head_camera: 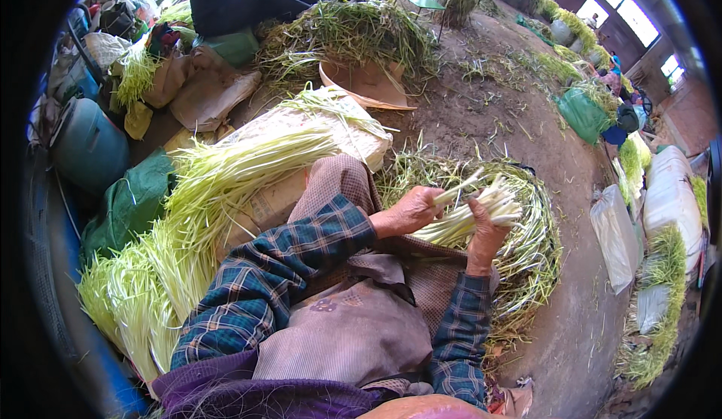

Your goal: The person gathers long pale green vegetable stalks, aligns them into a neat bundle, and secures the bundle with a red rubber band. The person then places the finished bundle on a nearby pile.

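Observation:
My left hand (414, 210) pinches a few pale stalks (463, 185) that look like blanched garlic shoots. My right hand (486, 237) grips a thicker bundle of the same shoots (497, 205), its whitish root ends pointing right. Both hands are close together above my lap, over the brown checked cloth (341, 185) on my legs. To my left, a long heap of yellow-green shoots (254, 162) lies across a pale sack (355, 131) and a cardboard box (276, 205). More bunches (146, 289) stand upright nearer to me.
A ring of discarded leaves and stems (536, 250) lies on the floor by my right hand. Left are a blue barrel (93, 143) and a green sack (132, 205). Ahead are a basket (366, 83), a leaf heap (350, 35), a small green table (422, 2) and a seated person (225, 2).

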Demonstrator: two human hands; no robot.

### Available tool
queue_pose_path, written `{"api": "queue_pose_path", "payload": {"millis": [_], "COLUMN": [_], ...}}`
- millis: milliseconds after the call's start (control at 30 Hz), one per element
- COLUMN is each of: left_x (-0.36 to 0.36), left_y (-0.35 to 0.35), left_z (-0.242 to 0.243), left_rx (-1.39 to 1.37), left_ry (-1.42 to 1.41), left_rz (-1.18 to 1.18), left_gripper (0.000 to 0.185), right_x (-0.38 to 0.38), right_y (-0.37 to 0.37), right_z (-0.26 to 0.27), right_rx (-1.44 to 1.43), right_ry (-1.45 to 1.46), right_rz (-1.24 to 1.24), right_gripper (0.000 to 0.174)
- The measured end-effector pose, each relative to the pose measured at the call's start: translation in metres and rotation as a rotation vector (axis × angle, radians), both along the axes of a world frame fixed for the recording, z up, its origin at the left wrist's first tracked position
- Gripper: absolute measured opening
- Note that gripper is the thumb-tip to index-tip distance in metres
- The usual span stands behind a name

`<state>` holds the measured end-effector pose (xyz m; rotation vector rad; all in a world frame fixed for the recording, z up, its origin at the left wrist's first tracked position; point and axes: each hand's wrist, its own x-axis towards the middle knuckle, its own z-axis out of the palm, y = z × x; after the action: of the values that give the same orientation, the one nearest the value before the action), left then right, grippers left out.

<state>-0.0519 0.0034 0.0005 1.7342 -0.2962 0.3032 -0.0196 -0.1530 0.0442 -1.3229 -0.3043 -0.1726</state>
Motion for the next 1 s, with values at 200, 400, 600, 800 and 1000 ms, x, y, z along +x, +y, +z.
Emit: {"api": "queue_pose_path", "payload": {"millis": [200,400,600,800,1000], "left_x": [-0.008,-0.019,-0.022,-0.019,-0.02], "left_y": [-0.011,-0.001,-0.005,-0.008,-0.011], "left_z": [0.002,0.016,0.017,0.013,0.016], "left_rx": [0.325,-0.075,-0.439,-0.043,-0.113], "left_ry": [0.04,-0.086,0.178,-0.026,0.109], "left_rz": [0.08,-0.16,-0.125,-0.088,-0.074], "left_gripper": [0.015,0.024,0.02,0.018,0.016], "right_x": [-0.014,-0.009,-0.01,-0.014,-0.015], "right_y": [0.012,0.004,-0.001,-0.002,-0.007], "right_z": [0.004,0.011,0.009,0.012,0.017], "right_rx": [-0.131,0.033,0.017,0.14,0.026], "right_ry": [-0.032,0.057,-0.012,-0.049,0.009], "right_rz": [0.032,-0.116,-0.122,-0.203,-0.165], "right_gripper": [0.037,0.04,0.033,0.032,0.039]}}
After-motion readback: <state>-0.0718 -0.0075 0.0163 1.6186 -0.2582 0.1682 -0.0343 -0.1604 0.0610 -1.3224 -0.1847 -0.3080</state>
